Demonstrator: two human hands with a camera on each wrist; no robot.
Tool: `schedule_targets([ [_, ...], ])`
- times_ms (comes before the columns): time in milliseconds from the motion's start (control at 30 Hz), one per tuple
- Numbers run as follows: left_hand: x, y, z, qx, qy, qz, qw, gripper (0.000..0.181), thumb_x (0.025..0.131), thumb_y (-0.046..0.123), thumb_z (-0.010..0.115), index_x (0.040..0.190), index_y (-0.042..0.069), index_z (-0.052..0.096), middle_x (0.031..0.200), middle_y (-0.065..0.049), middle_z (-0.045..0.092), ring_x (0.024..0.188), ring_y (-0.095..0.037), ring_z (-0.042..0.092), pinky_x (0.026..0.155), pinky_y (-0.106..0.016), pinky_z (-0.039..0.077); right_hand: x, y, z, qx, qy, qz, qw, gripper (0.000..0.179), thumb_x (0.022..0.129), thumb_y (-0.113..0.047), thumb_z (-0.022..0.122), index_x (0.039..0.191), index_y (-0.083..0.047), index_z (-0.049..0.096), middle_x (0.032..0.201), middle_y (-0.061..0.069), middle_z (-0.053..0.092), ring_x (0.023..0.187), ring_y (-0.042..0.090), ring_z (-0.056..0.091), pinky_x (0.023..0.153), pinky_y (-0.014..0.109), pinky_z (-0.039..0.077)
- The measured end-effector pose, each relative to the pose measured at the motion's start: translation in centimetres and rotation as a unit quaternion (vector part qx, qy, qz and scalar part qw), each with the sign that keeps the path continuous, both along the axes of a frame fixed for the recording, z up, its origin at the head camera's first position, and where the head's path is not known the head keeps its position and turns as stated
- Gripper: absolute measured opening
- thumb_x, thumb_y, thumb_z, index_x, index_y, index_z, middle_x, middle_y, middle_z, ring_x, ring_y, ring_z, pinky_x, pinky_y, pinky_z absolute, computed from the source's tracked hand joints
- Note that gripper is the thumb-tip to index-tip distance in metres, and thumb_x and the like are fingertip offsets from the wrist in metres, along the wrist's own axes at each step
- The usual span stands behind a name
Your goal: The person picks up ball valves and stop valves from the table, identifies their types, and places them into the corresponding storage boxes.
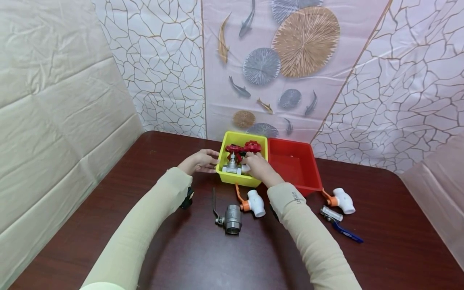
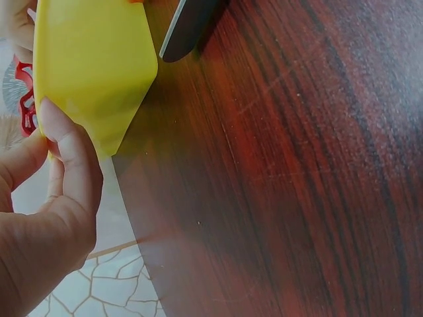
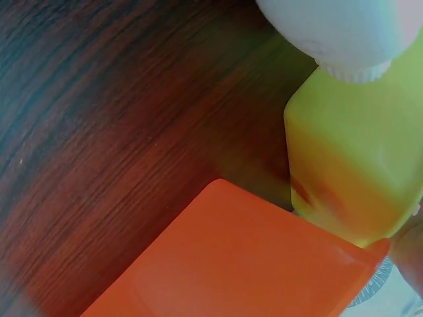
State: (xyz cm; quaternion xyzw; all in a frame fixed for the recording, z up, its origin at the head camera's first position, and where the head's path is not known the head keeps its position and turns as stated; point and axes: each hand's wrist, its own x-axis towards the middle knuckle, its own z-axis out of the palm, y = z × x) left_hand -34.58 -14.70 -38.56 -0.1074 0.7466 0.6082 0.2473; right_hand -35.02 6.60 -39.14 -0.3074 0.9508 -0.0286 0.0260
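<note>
At the back of the table stands a yellow bin point(image 1: 239, 178) holding valves. My left hand point(image 1: 201, 161) pinches its left rim between thumb and fingers, as the left wrist view point(image 2: 63, 178) also shows. My right hand point(image 1: 258, 166) reaches over the front right rim into the bin, its fingertips hidden among the contents. Close to those fingers are a red handwheel point(image 1: 252, 146) and a white piece point(image 1: 245, 168); whether they grip either one is not visible. A metal gate valve point(image 1: 232, 166) stands in the bin's left half, with another red handwheel point(image 1: 234, 149) by it.
A red bin point(image 1: 290, 165) touches the yellow one on the right. In front lie a steel ball valve point(image 1: 233, 219) with a long lever and a white valve point(image 1: 256, 203) with an orange handle. Farther right are another white valve point(image 1: 344, 200) and a blue-handled valve point(image 1: 332, 213).
</note>
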Motion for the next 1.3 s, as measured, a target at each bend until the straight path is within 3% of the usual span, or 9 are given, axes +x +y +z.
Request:
schedule_targets([
  [300, -0.05, -0.04, -0.06, 0.001, 0.005, -0.001, 1.0000, 0.043, 0.095, 0.007, 0.053, 0.137, 0.008, 0.041, 0.104, -0.011, 0.056, 0.071, -0.014, 0.058, 0.062, -0.023, 0.055, -0.22, -0.02, -0.47, -0.027, -0.008, 0.006, 0.9996, 0.031, 0.082, -0.009, 0.072, 0.112, -0.002, 0.068, 0.113, 0.015, 0.061, 0.108, 0.028, 0.056, 0.099, 0.046, 0.038],
  [533, -0.02, -0.21, -0.11, 0.005, 0.000, 0.009, 0.9999, 0.042, 0.095, 0.007, 0.053, 0.136, 0.009, 0.042, 0.105, -0.011, 0.055, 0.070, -0.014, 0.057, 0.060, -0.023, 0.055, -0.21, -0.13, -0.68, -0.043, -0.015, -0.010, 0.9989, 0.028, 0.082, -0.010, 0.072, 0.110, -0.004, 0.069, 0.111, 0.014, 0.055, 0.100, 0.032, 0.050, 0.090, 0.043, 0.045],
  [767, 0.13, -0.21, -0.15, 0.005, -0.004, 0.013, 0.9999, 0.042, 0.095, 0.008, 0.054, 0.136, 0.009, 0.042, 0.105, -0.010, 0.055, 0.070, -0.014, 0.057, 0.060, -0.023, 0.055, -0.10, -0.04, -0.82, -0.036, -0.012, -0.013, 0.9992, 0.026, 0.083, -0.012, 0.071, 0.109, -0.006, 0.067, 0.111, 0.013, 0.054, 0.096, 0.032, 0.047, 0.084, 0.041, 0.048],
  [1133, 0.10, -0.16, -0.10, 0.012, -0.007, 0.013, 0.9998, 0.043, 0.095, 0.007, 0.053, 0.136, 0.008, 0.042, 0.098, -0.009, 0.054, 0.068, -0.013, 0.057, 0.057, -0.022, 0.054, 0.04, 0.06, -0.50, -0.017, -0.029, -0.016, 0.9993, 0.033, 0.086, -0.021, 0.068, 0.116, -0.007, 0.065, 0.120, 0.015, 0.052, 0.105, 0.033, 0.049, 0.091, 0.042, 0.047],
  [1300, 0.01, 0.01, -0.08, 0.006, -0.006, 0.011, 0.9999, 0.042, 0.095, 0.008, 0.053, 0.136, 0.009, 0.043, 0.106, -0.012, 0.057, 0.074, -0.015, 0.058, 0.069, -0.025, 0.056, 0.17, 0.15, -0.16, 0.003, -0.021, -0.006, 0.9998, 0.034, 0.088, -0.023, 0.067, 0.118, -0.008, 0.065, 0.120, 0.016, 0.053, 0.104, 0.033, 0.051, 0.092, 0.043, 0.047],
])
